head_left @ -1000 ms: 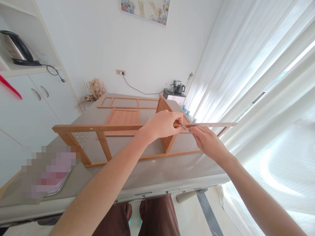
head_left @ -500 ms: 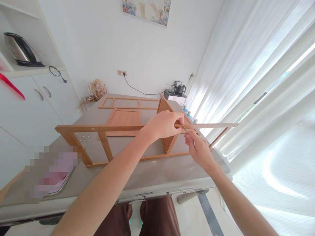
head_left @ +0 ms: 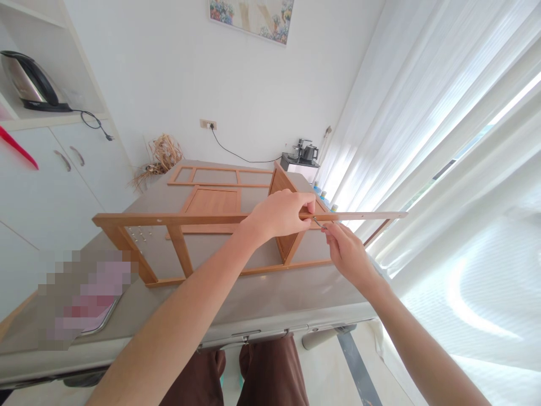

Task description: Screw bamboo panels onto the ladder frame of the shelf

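Right hand (head_left: pixel 347 255) pinching thin metal tool (head_left: pixel 318 224), tip at top rail (head_left: pixel 211 219) of wooden frame (head_left: pixel 180 249); left hand (head_left: pixel 279 213) clamped on that rail. Frame stands on edge on desk (head_left: pixel 287 293). Probably turning a fastener; next turn calls for seated tip, steady rail. Fastener too small to make out; board (head_left: pixel 281 181) beyond partly covered by left hand.

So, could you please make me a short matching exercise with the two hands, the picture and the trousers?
1. Left hand
2. Right hand
3. Picture
4. Trousers

A. Brown
B. Holding a thin metal tool
C. Hung on the wall
D. Gripping a wooden rail

Right pairs: 1-D, 2-B, 3-C, 4-A.
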Demonstrator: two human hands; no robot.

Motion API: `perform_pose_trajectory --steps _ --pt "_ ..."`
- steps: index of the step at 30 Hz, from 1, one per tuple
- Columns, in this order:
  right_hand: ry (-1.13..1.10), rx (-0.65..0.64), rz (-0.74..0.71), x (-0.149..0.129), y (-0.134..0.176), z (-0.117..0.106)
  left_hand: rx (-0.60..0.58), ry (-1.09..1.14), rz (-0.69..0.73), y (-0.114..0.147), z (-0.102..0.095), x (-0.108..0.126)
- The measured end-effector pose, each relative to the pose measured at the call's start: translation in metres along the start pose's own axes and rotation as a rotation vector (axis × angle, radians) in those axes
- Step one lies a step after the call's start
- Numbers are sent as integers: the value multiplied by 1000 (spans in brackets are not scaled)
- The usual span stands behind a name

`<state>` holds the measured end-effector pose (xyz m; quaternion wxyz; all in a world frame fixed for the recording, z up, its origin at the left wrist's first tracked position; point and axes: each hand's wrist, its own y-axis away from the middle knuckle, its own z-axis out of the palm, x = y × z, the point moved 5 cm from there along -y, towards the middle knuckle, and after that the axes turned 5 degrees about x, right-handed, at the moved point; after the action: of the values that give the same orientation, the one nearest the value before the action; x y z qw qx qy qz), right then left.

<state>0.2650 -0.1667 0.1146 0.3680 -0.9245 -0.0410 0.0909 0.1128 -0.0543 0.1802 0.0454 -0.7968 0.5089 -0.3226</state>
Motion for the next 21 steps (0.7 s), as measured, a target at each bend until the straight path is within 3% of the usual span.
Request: perform_pose_trajectory --steps 21 --pt "340 -144 -287 -9 -27 -36 13 -1 14 -1 1 -1"
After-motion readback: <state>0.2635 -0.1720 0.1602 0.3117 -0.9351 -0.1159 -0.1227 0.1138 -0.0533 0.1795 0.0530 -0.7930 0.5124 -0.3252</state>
